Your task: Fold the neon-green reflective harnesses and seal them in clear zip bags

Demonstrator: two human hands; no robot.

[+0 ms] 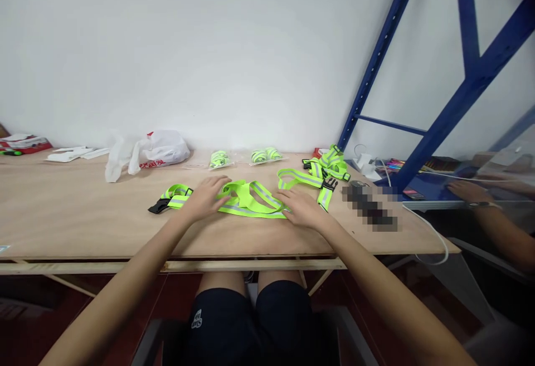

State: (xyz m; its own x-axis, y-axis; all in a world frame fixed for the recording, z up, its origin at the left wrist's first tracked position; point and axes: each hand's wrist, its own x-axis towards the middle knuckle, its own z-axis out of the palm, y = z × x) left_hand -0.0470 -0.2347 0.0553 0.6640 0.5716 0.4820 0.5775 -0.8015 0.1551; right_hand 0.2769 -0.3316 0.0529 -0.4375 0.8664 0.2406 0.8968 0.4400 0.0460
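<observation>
A neon-yellow reflective strap [251,211] with a grey stripe lies loosely looped on the table in front of me. My left hand [205,199] rests on its left part, thumb and fingers apart. On the right part lies my right hand [304,208], fingers stretched over the band. Both palms face down, and the undersides of the fingers are hidden. One black buckle end [159,205] lies left of my left hand. To the right of my right hand is a black prong buckle [329,184]. More bundled yellow straps [332,162] are heaped behind it.
Rolled straps in clear bags [219,159] sit near the wall, with a white plastic bag [167,147] to their left. A pixelated dark object [370,207] and a white cable [434,232] are at right. Beyond the blue rack post [376,59], another person's hand [468,192] shows.
</observation>
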